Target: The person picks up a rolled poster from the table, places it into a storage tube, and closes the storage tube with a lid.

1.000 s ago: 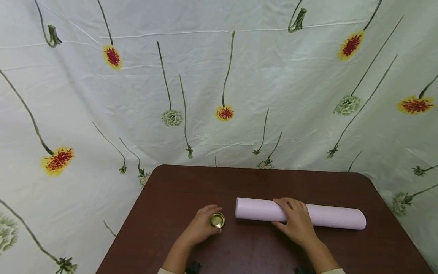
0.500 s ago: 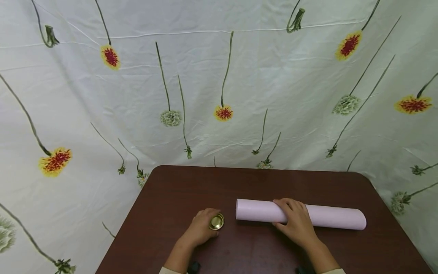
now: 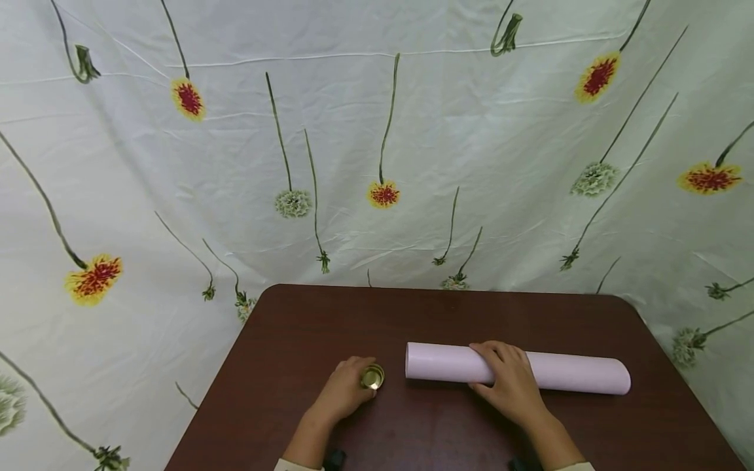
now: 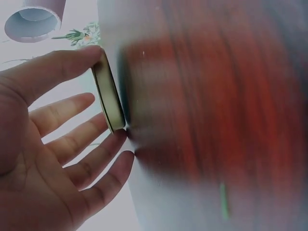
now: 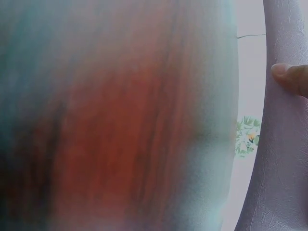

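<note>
**Hands at work on a dark table: gold lid in the left, pink roll under the right**

Hands of a seated person rest on a dark brown wooden table [image 3: 448, 314] set against a white cloth backdrop [image 3: 377, 131] printed with long-stemmed flowers. From the head view, the left hand [image 3: 344, 394] lies near the front of the table with a small round gold lid [image 3: 372, 377] at its fingertips, just beside the open left end of a pale pink roll [image 3: 565, 371] that lies on its side across the table. The right hand [image 3: 511, 381] rests over the middle of that roll, fingers draped across its top and thumb on the near side.

The left wrist view shows what the head view cannot: the lid [image 4: 109, 100] stands on edge, held between the thumb above and a fingertip below, while the other fingers [image 4: 72, 109] are spread apart and nearly straight. The hollow end of the roll [image 4: 33, 21] shows in the upper corner, apart from the lid. The table surface there is blurred.

The right wrist view gives only a thumb tip [image 5: 288, 77] pressed against the textured side of the roll [image 5: 279, 168]; the rest of that hand is out of frame, and the tabletop is a red-brown blur.
</note>
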The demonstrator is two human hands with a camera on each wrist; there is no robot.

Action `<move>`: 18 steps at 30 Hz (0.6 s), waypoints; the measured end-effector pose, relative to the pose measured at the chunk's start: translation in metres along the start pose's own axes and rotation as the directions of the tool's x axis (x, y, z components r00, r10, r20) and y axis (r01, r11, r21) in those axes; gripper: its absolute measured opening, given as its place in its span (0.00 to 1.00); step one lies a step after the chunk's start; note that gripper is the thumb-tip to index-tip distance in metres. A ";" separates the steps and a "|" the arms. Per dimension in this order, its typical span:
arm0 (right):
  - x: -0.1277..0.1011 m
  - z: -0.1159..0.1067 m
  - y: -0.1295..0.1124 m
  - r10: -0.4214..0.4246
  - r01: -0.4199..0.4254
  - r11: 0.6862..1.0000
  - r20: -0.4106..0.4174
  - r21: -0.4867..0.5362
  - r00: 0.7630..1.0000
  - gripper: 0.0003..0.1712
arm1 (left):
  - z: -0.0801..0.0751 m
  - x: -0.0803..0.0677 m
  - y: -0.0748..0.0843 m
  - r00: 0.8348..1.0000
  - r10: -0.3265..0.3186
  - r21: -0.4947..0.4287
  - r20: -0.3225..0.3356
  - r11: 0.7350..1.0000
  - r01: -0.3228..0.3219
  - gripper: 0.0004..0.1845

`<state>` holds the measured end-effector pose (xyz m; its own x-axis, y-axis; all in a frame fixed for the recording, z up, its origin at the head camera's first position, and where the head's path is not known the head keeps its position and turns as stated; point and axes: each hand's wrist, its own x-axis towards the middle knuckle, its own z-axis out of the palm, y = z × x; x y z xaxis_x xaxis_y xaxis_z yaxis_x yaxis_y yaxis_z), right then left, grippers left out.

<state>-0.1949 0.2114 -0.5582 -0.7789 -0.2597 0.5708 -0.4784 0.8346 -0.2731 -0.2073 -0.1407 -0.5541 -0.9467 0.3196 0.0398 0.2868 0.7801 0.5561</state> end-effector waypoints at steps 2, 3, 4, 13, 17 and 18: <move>0.000 0.000 0.000 -0.001 0.001 1.000 -0.001 0.001 1.000 0.47 | -0.001 0.000 0.000 1.000 -0.007 -0.022 -0.001 1.000 0.007 0.33; 0.000 0.000 0.000 -0.001 0.001 1.000 -0.001 0.002 1.000 0.47 | -0.001 0.000 -0.001 1.000 -0.015 -0.035 0.001 0.999 0.015 0.33; 0.000 0.000 0.000 -0.002 0.002 1.000 -0.001 0.003 1.000 0.47 | -0.002 0.001 -0.001 1.000 -0.021 -0.045 -0.001 0.999 0.021 0.33; 0.000 -0.001 0.000 0.011 -0.011 1.000 0.009 0.002 1.000 0.48 | -0.005 0.000 -0.003 0.998 -0.064 -0.130 -0.017 0.990 0.061 0.30; 0.001 -0.001 -0.001 0.014 -0.014 1.000 0.010 -0.001 1.000 0.48 | -0.006 0.000 -0.002 0.995 -0.098 -0.170 -0.008 0.981 0.095 0.28; 0.001 -0.001 -0.001 0.014 -0.014 1.000 0.008 0.000 1.000 0.48 | -0.006 0.000 -0.001 0.995 -0.101 -0.179 -0.010 0.979 0.097 0.28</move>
<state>-0.1947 0.2110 -0.5566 -0.7890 -0.2515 0.5606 -0.4672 0.8382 -0.2815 -0.2083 -0.1448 -0.5499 -0.9722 0.2341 -0.0084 0.1622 0.6986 0.6968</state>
